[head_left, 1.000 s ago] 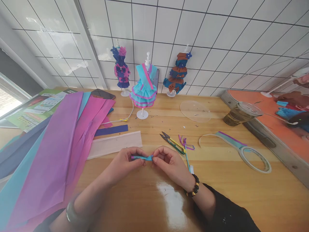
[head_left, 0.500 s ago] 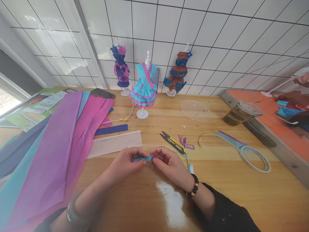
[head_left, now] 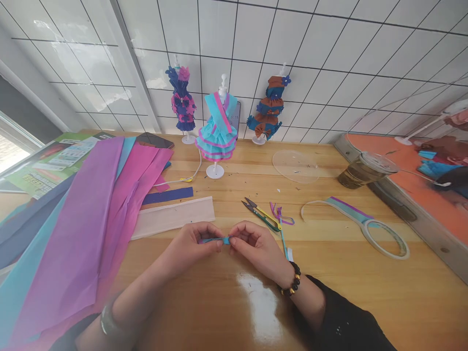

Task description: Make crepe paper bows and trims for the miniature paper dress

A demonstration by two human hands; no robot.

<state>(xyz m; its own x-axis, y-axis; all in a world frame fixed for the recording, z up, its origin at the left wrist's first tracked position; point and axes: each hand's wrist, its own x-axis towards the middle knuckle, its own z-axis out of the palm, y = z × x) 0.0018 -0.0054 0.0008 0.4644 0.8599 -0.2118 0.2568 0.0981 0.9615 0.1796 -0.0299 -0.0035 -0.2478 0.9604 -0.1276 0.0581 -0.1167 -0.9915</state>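
Observation:
Between my two hands is a small folded strip of blue and purple crepe paper (head_left: 225, 240), partly hidden by my fingers. My left hand (head_left: 199, 242) pinches its left part between thumb and fingers. The right end is pinched by my right hand (head_left: 252, 243), close beside the left. Just beyond the right hand lie yellow-and-green thread snips (head_left: 262, 214) and a knotted purple strip (head_left: 281, 216) with a thin teal strip running down from it. A pale pink paper strip (head_left: 175, 217) lies beyond my left hand.
Large crepe paper sheets (head_left: 87, 209) cover the left side. Dressed miniature mannequins stand along the wall, the middle one in a blue dress (head_left: 217, 134). To the right are a roll of tape (head_left: 386, 239), a clear disc (head_left: 295, 166) and a lidded cup (head_left: 365, 170).
The fingers shift slightly on the strip, and its blue middle now sits straighter between the hands. Both hands stay in nearly the same place.

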